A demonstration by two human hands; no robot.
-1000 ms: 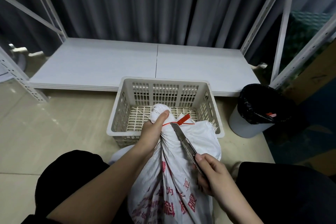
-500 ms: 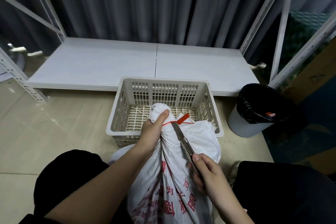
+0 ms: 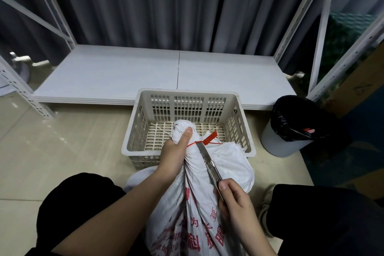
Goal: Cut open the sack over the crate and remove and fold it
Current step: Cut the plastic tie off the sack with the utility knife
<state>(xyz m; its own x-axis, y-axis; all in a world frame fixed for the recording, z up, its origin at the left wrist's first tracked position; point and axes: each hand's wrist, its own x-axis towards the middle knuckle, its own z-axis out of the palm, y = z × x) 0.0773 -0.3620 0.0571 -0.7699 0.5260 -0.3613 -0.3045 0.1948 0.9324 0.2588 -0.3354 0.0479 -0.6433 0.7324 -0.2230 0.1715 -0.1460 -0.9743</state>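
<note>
A white woven sack (image 3: 224, 164) with red printing leans between my knees, its tied neck hanging over the near rim of a beige slotted crate (image 3: 187, 97). A red zip tie (image 3: 208, 139) binds the neck. My left hand (image 3: 176, 149) grips the bunched neck just below the tie, thumb pointing up. My right hand (image 3: 234, 199) holds a metal utility knife (image 3: 207, 161), whose blade tip touches the red tie.
A low white shelf board (image 3: 145, 75) on a white metal rack lies behind the crate, with grey curtains beyond. A bin (image 3: 291, 129) lined with a black bag stands right of the crate. My dark-trousered knees flank the sack on the tiled floor.
My right hand has drawn the knife slightly back toward me along the sack. The left hand, the sack and the tie stay where they were.
</note>
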